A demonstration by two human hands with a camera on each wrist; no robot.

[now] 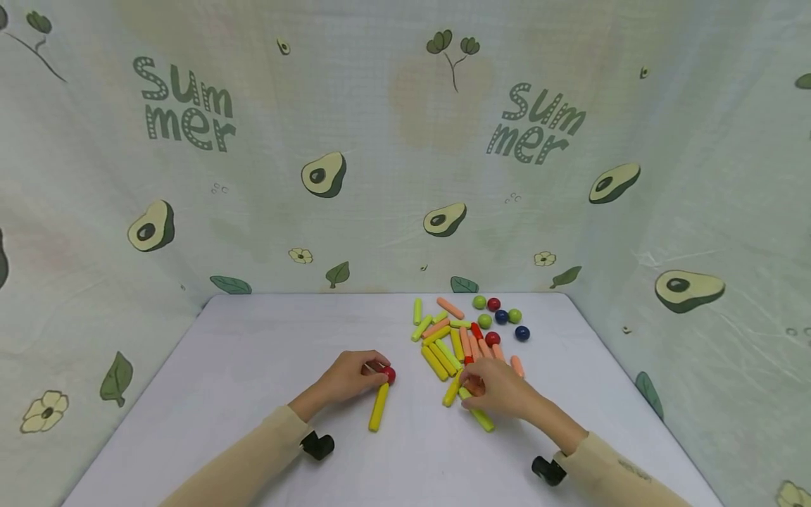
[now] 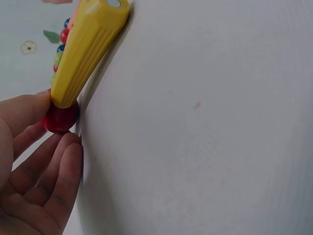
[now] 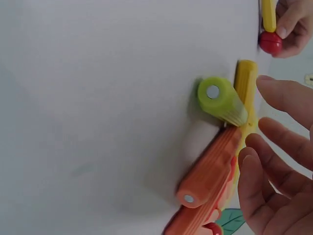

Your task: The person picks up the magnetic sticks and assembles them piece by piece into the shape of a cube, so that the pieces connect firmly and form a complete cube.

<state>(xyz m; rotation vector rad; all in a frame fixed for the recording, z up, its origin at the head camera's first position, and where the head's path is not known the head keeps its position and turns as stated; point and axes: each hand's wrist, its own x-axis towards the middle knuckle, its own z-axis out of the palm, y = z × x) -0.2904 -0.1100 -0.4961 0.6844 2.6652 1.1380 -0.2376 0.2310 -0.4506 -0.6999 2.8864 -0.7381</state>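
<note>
My left hand (image 1: 352, 377) pinches a glossy red ball (image 2: 60, 118) between thumb and fingers, low over the white table. One end of a yellow ridged stick (image 1: 378, 408) meets this ball; the other end points toward me, with a round metal disc in its tip in the left wrist view. Over the near edge of a pile of sticks is my right hand (image 1: 500, 387), its fingers loosely bent and spread apart. Nearest to them are a light green stick (image 3: 220, 100) and a yellow stick (image 1: 452, 391). Nothing shows between these fingers in the right wrist view.
Several yellow, green, orange and red sticks (image 1: 434, 362) lie jumbled left of and beyond my right hand. Behind them at the right sit green, red and dark blue balls (image 1: 501, 317). A printed cloth (image 1: 380, 232) hangs at the table's back edge.
</note>
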